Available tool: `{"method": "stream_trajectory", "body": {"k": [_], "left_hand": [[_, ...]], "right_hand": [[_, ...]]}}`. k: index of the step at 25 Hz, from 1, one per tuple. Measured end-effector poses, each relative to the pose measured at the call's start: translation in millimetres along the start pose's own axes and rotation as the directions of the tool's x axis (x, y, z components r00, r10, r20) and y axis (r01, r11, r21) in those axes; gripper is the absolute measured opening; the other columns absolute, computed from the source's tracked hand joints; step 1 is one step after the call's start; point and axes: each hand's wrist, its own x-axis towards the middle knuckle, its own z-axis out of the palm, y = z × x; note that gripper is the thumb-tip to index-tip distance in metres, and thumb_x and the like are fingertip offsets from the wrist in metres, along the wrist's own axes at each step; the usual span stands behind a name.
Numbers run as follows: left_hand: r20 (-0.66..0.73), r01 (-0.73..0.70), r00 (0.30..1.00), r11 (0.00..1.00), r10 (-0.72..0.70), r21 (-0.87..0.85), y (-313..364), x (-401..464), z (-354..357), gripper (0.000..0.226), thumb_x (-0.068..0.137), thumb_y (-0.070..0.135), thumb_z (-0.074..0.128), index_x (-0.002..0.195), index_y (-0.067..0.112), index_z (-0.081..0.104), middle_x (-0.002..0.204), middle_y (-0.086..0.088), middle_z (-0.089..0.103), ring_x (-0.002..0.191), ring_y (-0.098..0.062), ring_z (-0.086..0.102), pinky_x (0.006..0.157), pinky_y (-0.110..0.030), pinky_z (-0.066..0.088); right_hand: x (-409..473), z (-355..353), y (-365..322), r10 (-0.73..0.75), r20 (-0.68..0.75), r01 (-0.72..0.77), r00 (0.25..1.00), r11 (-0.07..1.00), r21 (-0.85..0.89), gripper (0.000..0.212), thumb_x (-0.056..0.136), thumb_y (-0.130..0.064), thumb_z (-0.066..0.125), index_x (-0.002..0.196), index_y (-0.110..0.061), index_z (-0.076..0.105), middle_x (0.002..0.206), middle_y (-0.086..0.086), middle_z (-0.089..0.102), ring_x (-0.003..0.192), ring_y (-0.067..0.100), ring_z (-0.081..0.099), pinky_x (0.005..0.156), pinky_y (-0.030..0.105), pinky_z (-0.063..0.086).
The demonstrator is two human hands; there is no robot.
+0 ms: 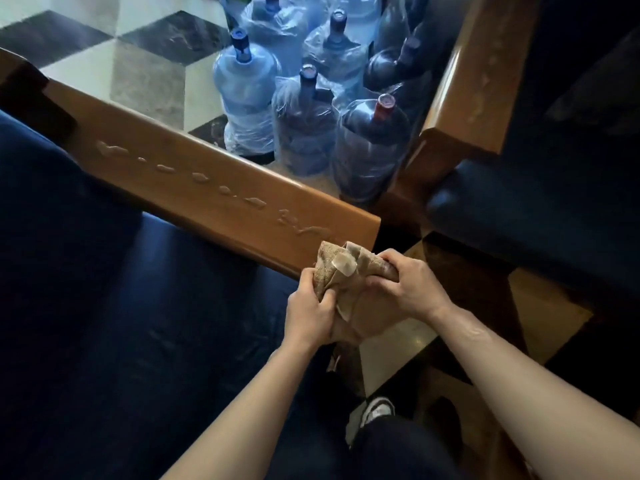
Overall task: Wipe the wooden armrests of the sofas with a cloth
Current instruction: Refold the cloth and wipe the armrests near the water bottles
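A bunched brown cloth [341,271] sits between both hands, just below the near end of a wooden armrest [214,181]. My left hand [310,308] grips its left side and my right hand [403,285] grips its right side. A line of water drops runs along the top of that armrest. A second wooden armrest [474,74] at the upper right, on another dark blue sofa [554,209], also carries drops. The cloth's lower part is hidden behind my hands.
Several large blue water bottles [247,91], some in plastic wrap, stand on the chequered floor [138,57] between the two armrests. The dark blue sofa seat [104,289] fills the left. My shoe [375,412] shows at the bottom.
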Motion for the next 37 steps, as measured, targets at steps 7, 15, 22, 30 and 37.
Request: {"method": "stream_trajectory", "body": {"k": [7,15,22,30,37], "left_hand": [[-0.337,-0.024,0.929,0.934,0.153,0.357,3,59,-17,0.034,0.093,0.03,0.067,0.12,0.011,0.06,0.113,-0.009,0.057,0.103,-0.024,0.052,0.09,-0.036,0.045],[-0.512,0.219,0.854,0.828,0.094,0.517,-7,95,-68,0.043,0.095,0.032,0.057,0.129,0.007,0.058,0.131,-0.018,0.049,0.124,-0.038,0.043,0.111,-0.054,0.035],[-0.618,0.339,0.784,0.873,-0.057,0.35,-2,136,-125,0.033,0.092,-0.003,0.041,0.117,0.002,0.062,0.126,-0.018,0.05,0.116,-0.035,0.043,0.101,-0.038,0.041],[-0.764,0.336,0.625,0.939,-0.16,0.078,-36,172,-212,0.012,0.1,0.028,0.052,0.095,0.017,0.055,0.103,0.001,0.05,0.082,0.003,0.053,0.076,-0.017,0.034],[-0.701,0.154,0.684,0.901,0.2,0.406,-62,216,-272,0.04,0.1,0.019,0.059,0.065,0.001,0.052,0.058,-0.012,0.053,0.055,-0.031,0.05,0.055,-0.042,0.045]], "right_hand": [[57,58,-21,-0.122,-0.421,0.019,0.899,0.97,-0.24,0.052,0.095,-0.04,0.065,0.142,-0.019,0.059,0.147,0.018,0.05,0.139,0.041,0.043,0.118,0.062,0.029],[90,82,-35,-0.096,-0.186,0.003,0.978,0.895,-0.446,0.092,0.088,-0.077,0.038,0.166,-0.032,0.017,0.174,0.01,0.01,0.158,0.045,0.005,0.124,0.067,0.0],[132,77,-71,-0.293,0.1,0.295,0.951,0.761,-0.578,0.107,0.077,-0.091,0.037,0.165,-0.031,0.022,0.172,0.016,0.014,0.153,0.054,0.014,0.119,0.073,0.01],[209,101,-144,-0.364,-0.032,0.304,0.931,0.82,-0.486,0.103,0.074,-0.094,0.038,0.158,-0.033,0.032,0.146,0.008,0.049,0.113,0.041,0.055,0.095,0.055,0.042],[309,142,-271,-0.298,-0.045,0.267,0.953,0.904,-0.335,0.089,0.077,-0.095,0.027,0.148,-0.043,0.037,0.129,0.004,0.064,0.109,0.037,0.065,0.09,0.049,0.045]]}}
